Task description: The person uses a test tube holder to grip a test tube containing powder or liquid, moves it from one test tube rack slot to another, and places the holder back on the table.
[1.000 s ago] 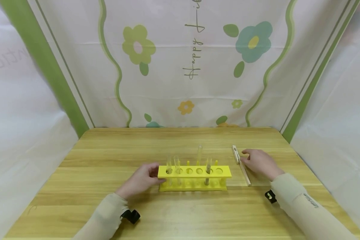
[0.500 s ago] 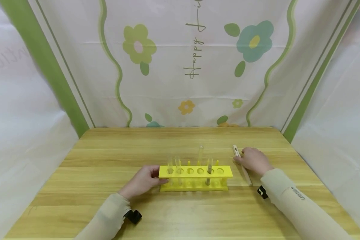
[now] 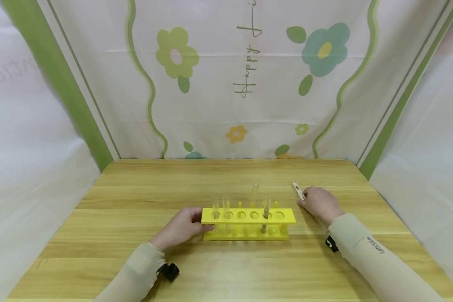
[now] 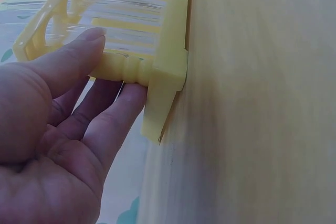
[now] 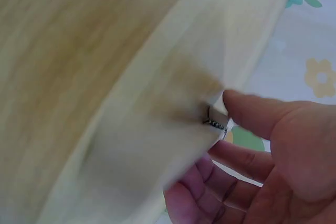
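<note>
A yellow test tube rack (image 3: 249, 237) stands on the table, and my left hand (image 3: 182, 226) grips its left end. In the left wrist view, thumb and fingers hold the rack's end post (image 4: 123, 68). Clear test tubes stand in the rack: two at the left, and a test tube (image 3: 266, 209) with greyish contents farther right. Another clear tube (image 3: 255, 195) rises behind the top plate, over the rear pegs. To the right, my right hand (image 3: 321, 204) pinches a wooden test tube clamp (image 3: 298, 191) between thumb and fingers. Its spring (image 5: 215, 124) shows in the right wrist view; the handle is hidden in the head view.
The wooden table (image 3: 154, 180) ends at the back against a white cloth (image 3: 211, 96) printed with flowers. White cloth also hangs on both sides. A black strap mount (image 3: 168, 272) sits at the left wrist.
My right hand has moved left onto the wooden clamp and taken hold of it; the handle, seen before below the hand, is now hidden. The left hand stays on the rack.
</note>
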`<state>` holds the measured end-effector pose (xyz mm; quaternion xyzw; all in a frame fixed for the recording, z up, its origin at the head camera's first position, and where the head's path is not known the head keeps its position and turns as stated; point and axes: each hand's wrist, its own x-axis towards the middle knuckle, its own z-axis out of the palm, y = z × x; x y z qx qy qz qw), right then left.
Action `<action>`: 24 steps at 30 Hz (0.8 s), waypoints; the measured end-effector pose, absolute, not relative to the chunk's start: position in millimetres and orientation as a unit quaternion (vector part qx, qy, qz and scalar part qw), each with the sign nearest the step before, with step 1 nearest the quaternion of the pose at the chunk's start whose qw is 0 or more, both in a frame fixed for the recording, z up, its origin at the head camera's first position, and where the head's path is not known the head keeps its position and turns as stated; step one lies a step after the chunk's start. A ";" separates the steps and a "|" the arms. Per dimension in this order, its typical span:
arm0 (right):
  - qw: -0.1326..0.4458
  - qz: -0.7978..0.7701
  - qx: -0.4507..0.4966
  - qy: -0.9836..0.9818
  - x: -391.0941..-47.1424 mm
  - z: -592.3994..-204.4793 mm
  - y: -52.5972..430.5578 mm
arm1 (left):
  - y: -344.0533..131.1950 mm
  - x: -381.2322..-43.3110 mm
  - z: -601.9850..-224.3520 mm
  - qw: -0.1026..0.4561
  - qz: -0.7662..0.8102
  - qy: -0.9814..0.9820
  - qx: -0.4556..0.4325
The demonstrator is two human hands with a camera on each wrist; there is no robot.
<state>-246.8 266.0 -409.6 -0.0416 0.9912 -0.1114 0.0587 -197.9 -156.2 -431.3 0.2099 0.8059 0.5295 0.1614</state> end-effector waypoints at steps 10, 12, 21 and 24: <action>0.034 -0.108 -0.056 0.992 -238.4 -406.0 274.7 | -156.3 -199.1 -433.5 0.163 0.530 0.803 0.218; 0.022 -0.119 -0.064 0.991 -234.2 -403.4 277.6 | -156.3 -199.4 -433.3 0.164 0.531 0.802 0.219; -0.033 -0.161 -0.105 0.981 -206.1 -365.6 278.4 | -158.6 -202.5 -434.9 0.168 0.533 0.800 0.219; -0.069 -0.154 -0.126 0.977 -198.4 -350.5 275.4 | -159.1 -203.0 -435.4 0.170 0.533 0.799 0.220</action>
